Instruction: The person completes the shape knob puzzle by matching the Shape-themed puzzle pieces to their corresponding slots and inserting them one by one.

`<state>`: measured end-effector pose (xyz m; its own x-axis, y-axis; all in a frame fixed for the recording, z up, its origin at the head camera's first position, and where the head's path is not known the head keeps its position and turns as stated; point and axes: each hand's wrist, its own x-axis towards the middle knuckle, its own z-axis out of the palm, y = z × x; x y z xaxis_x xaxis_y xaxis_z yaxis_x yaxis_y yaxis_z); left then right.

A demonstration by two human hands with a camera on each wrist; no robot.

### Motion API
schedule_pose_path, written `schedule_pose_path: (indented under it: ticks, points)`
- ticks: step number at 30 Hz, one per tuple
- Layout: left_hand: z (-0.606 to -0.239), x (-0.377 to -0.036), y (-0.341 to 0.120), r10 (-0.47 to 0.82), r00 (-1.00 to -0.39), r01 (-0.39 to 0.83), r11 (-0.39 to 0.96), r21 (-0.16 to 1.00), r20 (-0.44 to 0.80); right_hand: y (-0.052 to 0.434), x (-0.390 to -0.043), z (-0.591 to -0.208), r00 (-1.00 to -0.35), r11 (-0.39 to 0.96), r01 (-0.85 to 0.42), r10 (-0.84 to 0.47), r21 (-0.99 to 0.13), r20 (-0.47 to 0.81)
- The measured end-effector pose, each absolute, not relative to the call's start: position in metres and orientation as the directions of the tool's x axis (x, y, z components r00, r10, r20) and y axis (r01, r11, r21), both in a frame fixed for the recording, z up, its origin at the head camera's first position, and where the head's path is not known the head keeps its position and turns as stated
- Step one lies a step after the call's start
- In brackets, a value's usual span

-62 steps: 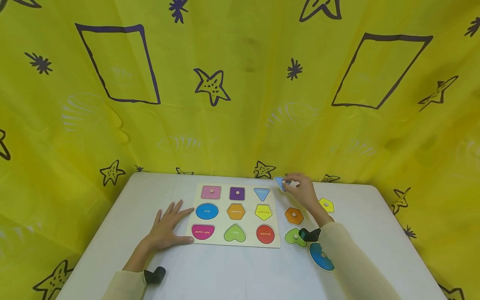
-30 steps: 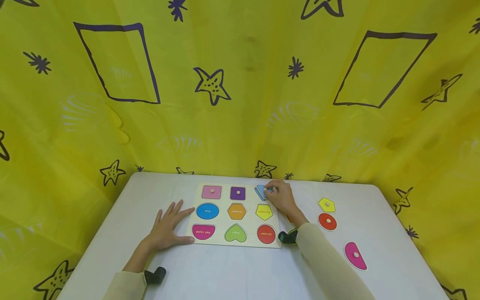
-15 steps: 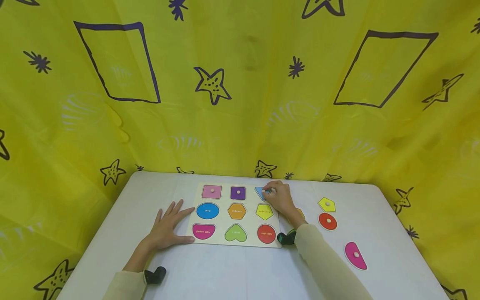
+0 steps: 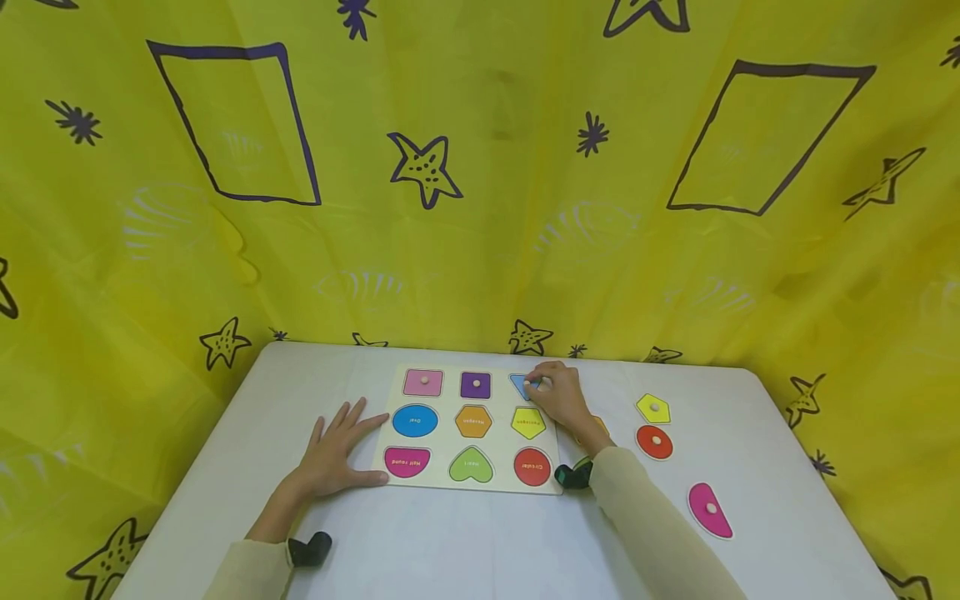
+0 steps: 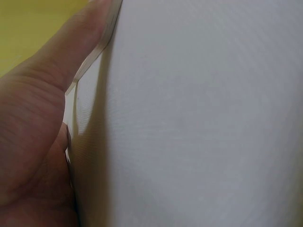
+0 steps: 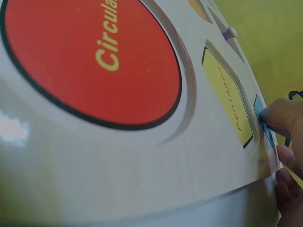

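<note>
A wooden shape board (image 4: 468, 487) lies on the white table (image 4: 465, 550), with coloured recesses in three rows. My right hand (image 4: 551, 392) pinches the knob of a blue triangle piece (image 4: 519, 384) at the board's far right recess; in the right wrist view its fingertips (image 6: 279, 118) press on the blue piece (image 6: 259, 109) beyond the yellow pentagon recess (image 6: 227, 101) and the red circular recess (image 6: 90, 61). My left hand (image 4: 337, 450) lies flat on the table with spread fingers, touching the board's left edge. The left wrist view shows its thumb (image 5: 71, 52) against the table.
Loose pieces lie right of the board: a yellow pentagon (image 4: 653, 407), a red circle (image 4: 655, 442), a pink half-round (image 4: 709, 509), and an orange piece (image 4: 598, 426) partly hidden behind my right wrist. A pink square (image 4: 423, 382) and a purple square (image 4: 476, 385) sit in the board. Yellow patterned cloth (image 4: 480, 183) rings the table.
My right hand carried the blue triangle from the table's far edge left onto the board's far right recess and has settled it there. The left hand has stayed put.
</note>
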<state>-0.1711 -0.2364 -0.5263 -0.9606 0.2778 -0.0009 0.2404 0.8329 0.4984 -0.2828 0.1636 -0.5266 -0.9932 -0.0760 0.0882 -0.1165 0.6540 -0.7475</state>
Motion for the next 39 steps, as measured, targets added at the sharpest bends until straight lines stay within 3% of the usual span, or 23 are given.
schedule_pose_path:
  ticks: [26, 39]
  points:
    - [-0.526, -0.171, -0.236, 0.283, -0.959, 0.244, 0.828, 0.505, -0.002, 0.166, -0.284, -0.527, -0.994, 0.670, -0.108, -0.094, -0.734, 0.060]
    - [-0.531, -0.170, -0.238, 0.303, -0.951, 0.287, 0.802, 0.524, 0.058, 0.189, -0.274, -0.495, -0.958, 0.714, -0.254, -0.277, -0.653, 0.070]
